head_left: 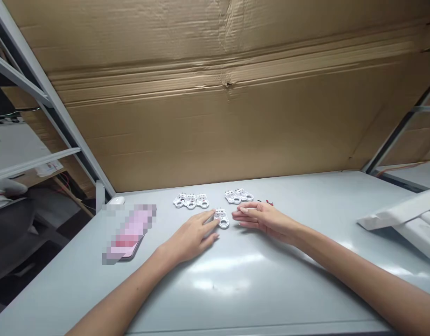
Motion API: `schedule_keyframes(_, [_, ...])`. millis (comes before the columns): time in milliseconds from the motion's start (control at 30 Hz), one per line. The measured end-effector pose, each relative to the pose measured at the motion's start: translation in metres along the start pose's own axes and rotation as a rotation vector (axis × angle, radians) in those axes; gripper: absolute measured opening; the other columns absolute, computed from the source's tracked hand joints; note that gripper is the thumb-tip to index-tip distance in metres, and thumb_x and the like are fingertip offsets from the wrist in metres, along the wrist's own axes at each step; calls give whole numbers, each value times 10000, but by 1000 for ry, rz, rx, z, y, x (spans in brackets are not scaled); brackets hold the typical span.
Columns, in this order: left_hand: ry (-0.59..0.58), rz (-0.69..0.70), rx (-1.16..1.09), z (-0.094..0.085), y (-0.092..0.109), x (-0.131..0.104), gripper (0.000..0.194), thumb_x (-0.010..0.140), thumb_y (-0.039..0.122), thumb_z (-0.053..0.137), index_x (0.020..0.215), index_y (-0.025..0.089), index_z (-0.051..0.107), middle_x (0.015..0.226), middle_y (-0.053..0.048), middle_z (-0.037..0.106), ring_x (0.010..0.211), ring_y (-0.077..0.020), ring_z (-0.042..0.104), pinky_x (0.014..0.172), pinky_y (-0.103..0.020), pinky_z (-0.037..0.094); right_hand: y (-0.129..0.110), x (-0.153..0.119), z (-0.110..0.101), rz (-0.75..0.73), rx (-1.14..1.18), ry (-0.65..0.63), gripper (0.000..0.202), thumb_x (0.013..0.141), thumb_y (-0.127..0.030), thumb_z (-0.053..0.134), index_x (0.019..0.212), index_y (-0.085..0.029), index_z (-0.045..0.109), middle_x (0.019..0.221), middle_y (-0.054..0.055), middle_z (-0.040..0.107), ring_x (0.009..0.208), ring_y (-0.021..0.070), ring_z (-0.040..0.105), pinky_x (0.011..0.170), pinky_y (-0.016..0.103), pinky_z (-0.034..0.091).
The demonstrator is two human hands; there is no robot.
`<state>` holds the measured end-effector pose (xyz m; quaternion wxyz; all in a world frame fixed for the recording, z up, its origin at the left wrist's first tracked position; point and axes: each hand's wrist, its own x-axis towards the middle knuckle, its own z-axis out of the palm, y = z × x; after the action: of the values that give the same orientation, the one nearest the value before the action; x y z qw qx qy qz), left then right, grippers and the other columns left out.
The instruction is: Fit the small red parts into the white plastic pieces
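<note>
A small white plastic part point(223, 219) with a round ring lies on the grey tabletop between my hands. The fingers of my left hand point(193, 234) are spread and touch its left side. My right hand point(264, 218) is just to its right, fingers stretched out and holding nothing. Behind my left hand three similar white parts point(190, 201) lie in a row. Two more white parts point(239, 196) sit behind my right hand. Small red and black pieces point(269, 202) show just beyond my right hand, partly hidden by it.
A phone point(132, 233), partly pixelated, lies on the left of the table point(222, 298). White wrapped pieces point(411, 214) are at the right edge. A cardboard wall point(215, 130) stands behind, between metal frames. A small white object point(117, 200) sits at the back left.
</note>
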<state>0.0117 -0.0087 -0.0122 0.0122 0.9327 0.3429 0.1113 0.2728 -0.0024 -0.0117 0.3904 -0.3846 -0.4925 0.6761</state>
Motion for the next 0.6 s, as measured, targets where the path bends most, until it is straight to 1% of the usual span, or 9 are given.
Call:
schedule_keyframes(100, [23, 20, 0, 1, 2, -1, 363, 1007, 328, 454, 1344, 219, 532, 1495, -124, 428, 1363, -289, 419, 1100, -442, 393, -2, -1, 2, -63, -123, 36, 281, 806, -447, 732, 910, -187, 711, 1073, 104, 711, 1119, 251, 633, 1039, 415, 466])
schedule_keyframes(200, [0, 30, -11, 0, 7, -2, 376, 1008, 336, 456, 1359, 218, 522, 1514, -126, 399, 1369, -287, 411, 1095, -438, 398, -2, -1, 3, -110, -308, 120, 325, 779, -482, 730, 917, -188, 729, 1031, 92, 703, 988, 247, 662, 938, 411, 512])
schedule_keyframes(267, [-24, 42, -25, -1, 12, -2, 383, 1007, 332, 462, 1365, 209, 519, 1519, -131, 389, 1365, -284, 417, 1091, -427, 401, -1, 1, 2, -137, -376, 156, 329, 773, -480, 726, 932, -192, 728, 994, 81, 706, 896, 231, 676, 867, 395, 533])
schedule_keyframes(400, [-50, 75, -50, -6, 21, -2, 379, 1014, 321, 453, 1370, 211, 520, 1515, -126, 398, 1363, -276, 419, 1087, -422, 402, 3, 3, 1, -222, -438, 148, 274, 779, -442, 717, 879, -188, 712, 891, 59, 706, 817, 221, 682, 778, 363, 548])
schedule_keyframes(500, [-41, 96, -78, -7, 24, -2, 367, 1013, 303, 453, 1364, 224, 523, 1507, -114, 412, 1359, -271, 423, 1084, -426, 403, 5, 3, 2, -301, -560, 158, 229, 809, -417, 685, 844, -192, 716, 886, 66, 725, 838, 233, 678, 798, 374, 533])
schedule_keyframes(600, [-21, 106, -108, -7, 24, -2, 360, 1008, 282, 457, 1357, 227, 528, 1500, -105, 423, 1345, -272, 438, 1086, -423, 401, 6, 2, 4, -396, -692, 184, 218, 853, -402, 633, 850, -212, 738, 979, 75, 738, 951, 251, 666, 896, 402, 493])
